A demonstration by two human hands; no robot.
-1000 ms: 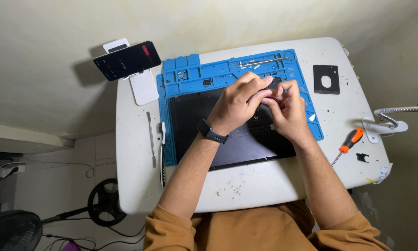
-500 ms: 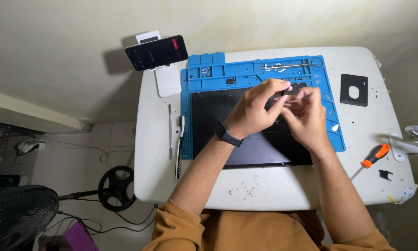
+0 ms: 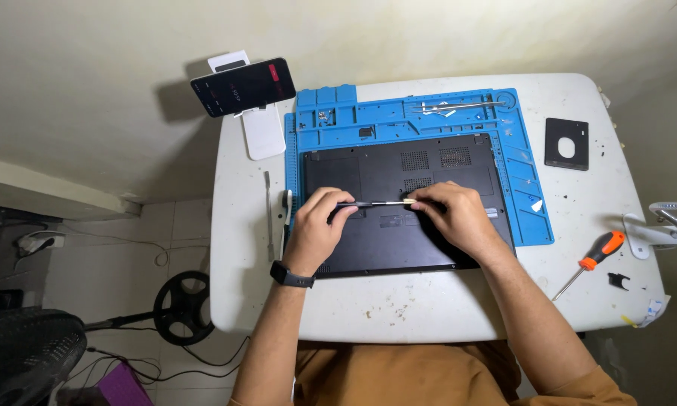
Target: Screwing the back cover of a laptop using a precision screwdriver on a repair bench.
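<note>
A black laptop (image 3: 399,162) lies bottom-up on a blue work mat (image 3: 530,188) on the white table (image 3: 399,308). Both my hands rest on the laptop's underside. My left hand (image 3: 316,229), with a black watch on the wrist, pinches one end of a thin dark tool (image 3: 372,204). My right hand (image 3: 451,214) pinches the tool's other, pale-tipped end. The tool lies level between them, just above the laptop's bottom cover.
A phone (image 3: 241,86) sits on a white stand at the back left. Tweezers (image 3: 455,107) lie in the mat's top tray. A black square plate (image 3: 566,143), an orange-handled screwdriver (image 3: 594,259) and a lamp base (image 3: 658,229) are at right. A metal pry tool (image 3: 268,214) lies left of the mat.
Both hands have come down from the far right of the laptop to its middle and spread apart, now holding a thin tool level between them. The view has also shifted.
</note>
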